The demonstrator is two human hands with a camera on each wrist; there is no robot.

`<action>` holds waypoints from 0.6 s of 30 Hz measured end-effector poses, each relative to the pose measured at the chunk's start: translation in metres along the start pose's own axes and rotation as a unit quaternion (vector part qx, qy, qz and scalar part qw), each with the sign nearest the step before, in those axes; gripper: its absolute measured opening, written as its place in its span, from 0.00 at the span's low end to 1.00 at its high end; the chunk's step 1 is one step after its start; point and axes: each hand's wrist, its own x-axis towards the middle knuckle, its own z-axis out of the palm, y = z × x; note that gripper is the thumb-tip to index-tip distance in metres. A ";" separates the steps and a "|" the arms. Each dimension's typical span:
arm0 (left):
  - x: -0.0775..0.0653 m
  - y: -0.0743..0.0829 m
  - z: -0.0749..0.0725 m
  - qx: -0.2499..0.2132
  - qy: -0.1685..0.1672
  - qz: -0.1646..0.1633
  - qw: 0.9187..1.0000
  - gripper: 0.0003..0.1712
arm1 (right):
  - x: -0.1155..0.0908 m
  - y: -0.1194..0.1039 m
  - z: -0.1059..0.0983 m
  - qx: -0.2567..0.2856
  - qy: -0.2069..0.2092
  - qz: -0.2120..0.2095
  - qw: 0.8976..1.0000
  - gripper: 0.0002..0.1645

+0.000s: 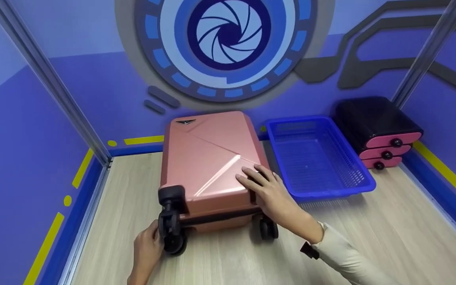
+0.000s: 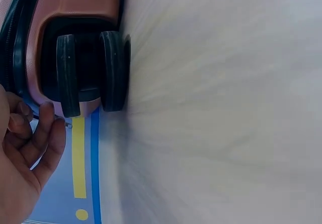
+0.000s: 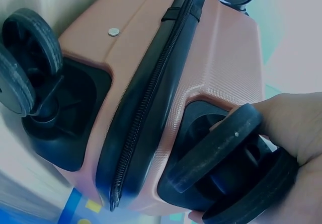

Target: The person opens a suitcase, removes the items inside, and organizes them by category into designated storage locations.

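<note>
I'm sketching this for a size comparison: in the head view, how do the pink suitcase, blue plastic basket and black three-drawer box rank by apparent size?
1. Pink suitcase
2. Blue plastic basket
3. Black three-drawer box

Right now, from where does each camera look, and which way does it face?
Head: worn on the head, facing forward and down at the pink suitcase and blue basket; left hand, right hand and right sleeve show.
Left wrist: on that wrist, facing a low wheel; the left hand's fingers show.
Right wrist: on that wrist, facing the zipper between wheels; part of the right hand shows.
Both wrist views share the suitcase's wheeled end.
</note>
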 end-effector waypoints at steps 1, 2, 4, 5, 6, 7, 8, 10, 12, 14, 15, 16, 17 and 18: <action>0.000 0.000 -0.001 0.003 0.003 0.006 1.000 0.15 | 0.000 0.000 0.000 0.003 0.001 -0.001 1.000 0.40; -0.001 -0.001 -0.001 0.009 0.006 0.016 1.000 0.15 | 0.000 0.000 0.000 0.006 0.000 0.000 1.000 0.39; 0.001 -0.003 -0.003 0.024 0.005 0.034 0.999 0.17 | 0.000 -0.001 -0.001 0.011 -0.004 0.000 1.000 0.38; 0.003 -0.004 -0.004 0.033 0.005 0.047 0.998 0.18 | 0.000 -0.001 -0.001 0.011 -0.005 0.000 1.000 0.38; 0.006 -0.006 -0.005 0.042 0.003 0.059 0.997 0.19 | 0.000 -0.001 -0.002 0.011 -0.004 0.000 1.000 0.38; 0.010 -0.008 -0.006 0.052 0.000 0.069 0.996 0.20 | 0.001 -0.001 -0.002 0.009 -0.004 -0.001 1.000 0.38; 0.013 -0.009 -0.006 0.059 -0.006 0.077 0.995 0.21 | 0.001 -0.001 -0.003 0.008 -0.003 -0.001 1.000 0.38; 0.022 -0.012 -0.008 0.065 -0.022 0.076 0.995 0.21 | 0.002 0.000 -0.003 0.006 0.000 -0.004 1.000 0.38; 0.032 -0.011 -0.008 0.070 -0.034 0.065 0.995 0.19 | 0.003 0.004 -0.006 0.003 0.000 -0.003 1.000 0.38; 0.039 -0.008 -0.011 0.063 -0.029 0.039 0.997 0.13 | 0.004 0.008 -0.008 0.007 -0.007 -0.002 1.000 0.37; 0.040 -0.004 -0.014 0.054 -0.016 0.022 0.998 0.09 | 0.004 0.010 -0.009 0.016 -0.011 0.000 1.000 0.37; 0.040 0.001 -0.018 0.044 0.003 0.004 0.999 0.06 | 0.004 0.013 -0.010 0.030 -0.014 0.005 0.999 0.36; 0.039 0.007 -0.023 0.033 0.027 -0.012 0.999 0.04 | 0.004 0.015 -0.012 0.050 -0.017 0.012 0.999 0.35; 0.037 0.014 -0.029 0.019 0.058 -0.020 0.998 0.06 | 0.002 0.018 -0.013 0.078 -0.019 0.020 0.997 0.34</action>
